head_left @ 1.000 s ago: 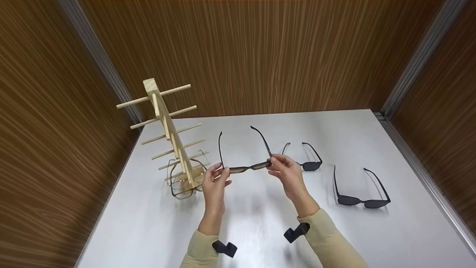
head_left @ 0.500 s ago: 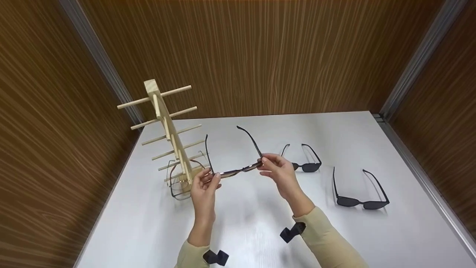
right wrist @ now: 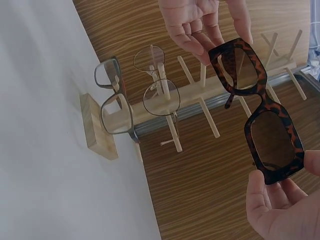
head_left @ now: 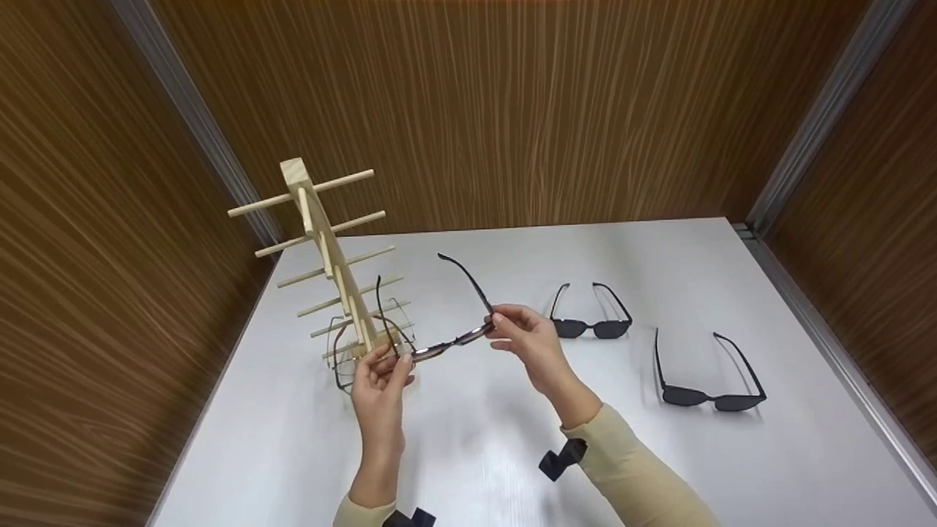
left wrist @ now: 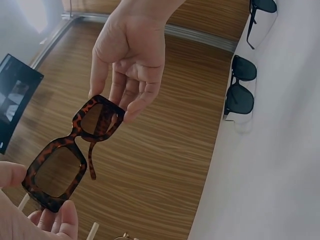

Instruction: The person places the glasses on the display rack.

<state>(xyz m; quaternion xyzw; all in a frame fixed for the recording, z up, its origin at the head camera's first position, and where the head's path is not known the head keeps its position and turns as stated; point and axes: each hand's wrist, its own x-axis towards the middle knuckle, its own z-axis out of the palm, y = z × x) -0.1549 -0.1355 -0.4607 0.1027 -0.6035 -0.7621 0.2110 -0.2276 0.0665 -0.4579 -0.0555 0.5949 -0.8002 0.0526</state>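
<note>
A pair of tortoiseshell sunglasses [left wrist: 75, 135] with brown lenses is held in the air between both hands, its temples unfolded and pointing away from the person in the head view. My left hand [head_left: 379, 399] pinches one end of the frame with thumb and fingers. At the other end, my right hand [head_left: 540, 355] pinches the opposite corner near the hinge. Just behind the left hand stands a wooden eyeglass rack [head_left: 333, 252] with pegs on both sides. Low on it hang grey-rimmed eyeglasses [right wrist: 104, 116] and thin round-rimmed eyeglasses [right wrist: 179, 100].
Two pairs of black sunglasses lie unfolded on the white table [head_left: 468, 468]: one pair [head_left: 610, 329] right of the right hand, another pair [head_left: 739, 402] farther right and nearer. Wood-grain panels [head_left: 512, 110] enclose the back and sides.
Both hands have carried the tortoiseshell sunglasses leftward toward the rack. The left end has dropped lower, so the frame is now more tilted. The black sunglasses have stayed in place.
</note>
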